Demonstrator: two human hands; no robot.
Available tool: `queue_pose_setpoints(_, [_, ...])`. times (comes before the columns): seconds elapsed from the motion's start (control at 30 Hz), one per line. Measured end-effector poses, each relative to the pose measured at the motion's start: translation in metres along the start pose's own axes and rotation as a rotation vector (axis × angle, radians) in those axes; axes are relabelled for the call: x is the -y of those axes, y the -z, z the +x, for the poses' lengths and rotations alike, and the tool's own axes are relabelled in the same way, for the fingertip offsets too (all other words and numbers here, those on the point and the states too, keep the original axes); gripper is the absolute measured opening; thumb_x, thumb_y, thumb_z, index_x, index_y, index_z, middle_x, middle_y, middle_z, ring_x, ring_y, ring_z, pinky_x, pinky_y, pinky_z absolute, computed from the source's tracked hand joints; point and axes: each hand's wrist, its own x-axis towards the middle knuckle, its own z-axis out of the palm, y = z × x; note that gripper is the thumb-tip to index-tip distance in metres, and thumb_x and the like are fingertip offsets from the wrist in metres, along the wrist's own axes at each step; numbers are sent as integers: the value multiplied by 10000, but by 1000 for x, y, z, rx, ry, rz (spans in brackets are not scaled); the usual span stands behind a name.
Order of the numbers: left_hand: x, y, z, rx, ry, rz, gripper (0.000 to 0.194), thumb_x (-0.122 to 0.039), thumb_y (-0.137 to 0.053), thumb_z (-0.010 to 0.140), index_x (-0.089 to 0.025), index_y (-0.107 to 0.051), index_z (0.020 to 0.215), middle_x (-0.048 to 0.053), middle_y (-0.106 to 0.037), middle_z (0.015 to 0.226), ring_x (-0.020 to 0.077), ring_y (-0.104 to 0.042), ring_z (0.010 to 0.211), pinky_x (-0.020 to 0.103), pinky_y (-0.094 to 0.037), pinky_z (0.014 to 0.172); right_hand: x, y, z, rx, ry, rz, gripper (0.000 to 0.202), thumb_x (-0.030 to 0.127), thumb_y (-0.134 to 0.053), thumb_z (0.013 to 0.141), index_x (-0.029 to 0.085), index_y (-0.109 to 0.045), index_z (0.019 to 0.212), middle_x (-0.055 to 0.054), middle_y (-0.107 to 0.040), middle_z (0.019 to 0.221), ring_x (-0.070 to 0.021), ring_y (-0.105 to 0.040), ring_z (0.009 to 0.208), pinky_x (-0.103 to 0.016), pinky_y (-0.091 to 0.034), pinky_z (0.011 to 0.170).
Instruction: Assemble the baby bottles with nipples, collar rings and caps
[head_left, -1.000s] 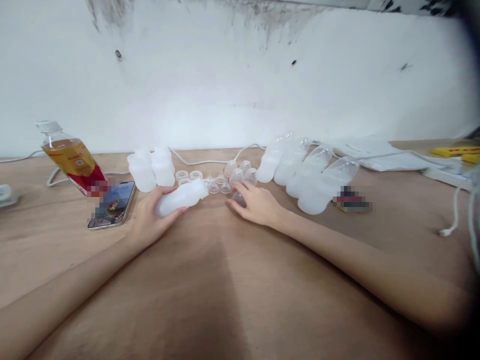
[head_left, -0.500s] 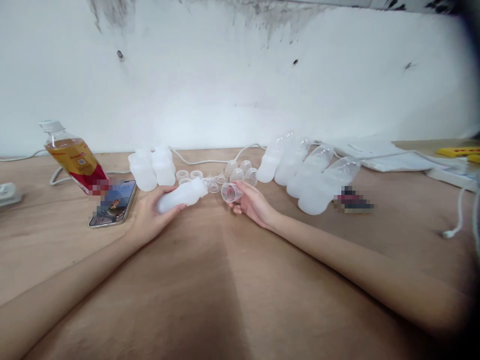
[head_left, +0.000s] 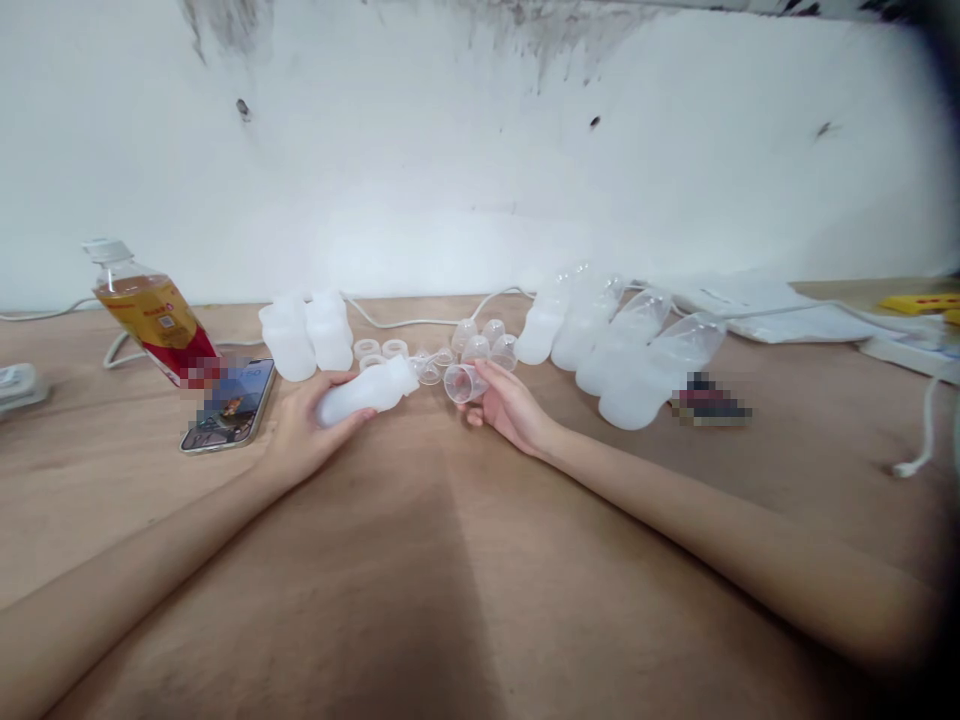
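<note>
My left hand (head_left: 311, 425) is wrapped round a white baby bottle (head_left: 364, 393), tilted so its neck points right towards the other hand. In my right hand (head_left: 506, 405) is a clear bottle cap (head_left: 460, 383), its open end turned towards the bottle neck; a small gap separates the two. Just beyond the hands lie several white rings (head_left: 395, 348), clear nipples (head_left: 429, 372) and more clear dome caps (head_left: 493, 331). Two uncapped bottles (head_left: 328, 330) stand behind my left hand. Several capped bottles (head_left: 634, 385) are lined up to the right.
A drink bottle (head_left: 154, 315) and a phone (head_left: 231, 405) are on the left of the wooden table (head_left: 420, 560). White cables (head_left: 405, 325) run along the wall. At the right are a plastic bag (head_left: 765, 310), a power strip (head_left: 911, 350) and a blurred dark item (head_left: 712, 400).
Both hands keep their holds on the bottle and the cap. The cap is turned slightly, and the whole view has shifted a little.
</note>
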Motion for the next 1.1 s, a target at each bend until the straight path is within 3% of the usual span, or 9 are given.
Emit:
queue_pose_setpoints(0.13, [0, -1, 0, 24, -9, 14, 384, -424, -550, 725, -159, -534, 1004, 58, -614, 983, 212, -563, 900, 331, -431, 797, 1, -1, -2, 66, 104, -10, 247, 309, -585, 730, 216, -467, 926, -16, -541, 891, -131, -569, 720, -230, -431, 532])
queue_pose_setpoints(0.3, [0, -2, 0, 50, -49, 25, 396, -421, -562, 722, -154, -526, 1013, 76, -607, 1024, 224, -556, 944, 352, -420, 832, -1, -4, -5, 58, 239, -227, 327, 247, -635, 687, 232, -475, 972, -27, -448, 1060, -124, -541, 812, -266, -492, 657])
queue_pose_setpoints(0.57, [-8, 0, -2, 113, -152, 83, 396, -392, -559, 734, -163, -505, 1053, 81, -595, 1045, 228, -558, 947, 352, -440, 826, -3, -4, -6, 178, 308, -464, 385, 208, -659, 661, 246, -504, 1011, -24, -504, 1107, -135, -567, 878, -312, -472, 827])
queue_pose_setpoints(0.87, [-13, -1, -4, 130, -202, 77, 370, -382, -547, 737, -194, -505, 1053, 65, -614, 992, 225, -585, 895, 348, -467, 772, 1, -9, -11, 152, 180, -535, 464, 215, -653, 659, 229, -518, 1103, -38, -574, 1123, -166, -618, 875, -322, -484, 817])
queue_pose_setpoints(1.1, [-8, -4, -7, 104, -232, 68, 385, -420, -533, 736, -193, -500, 1046, 54, -616, 963, 210, -594, 864, 319, -474, 739, 2, -10, -11, 104, 227, -640, 455, 259, -687, 614, 198, -567, 1049, -43, -619, 1027, -166, -608, 836, -331, -487, 787])
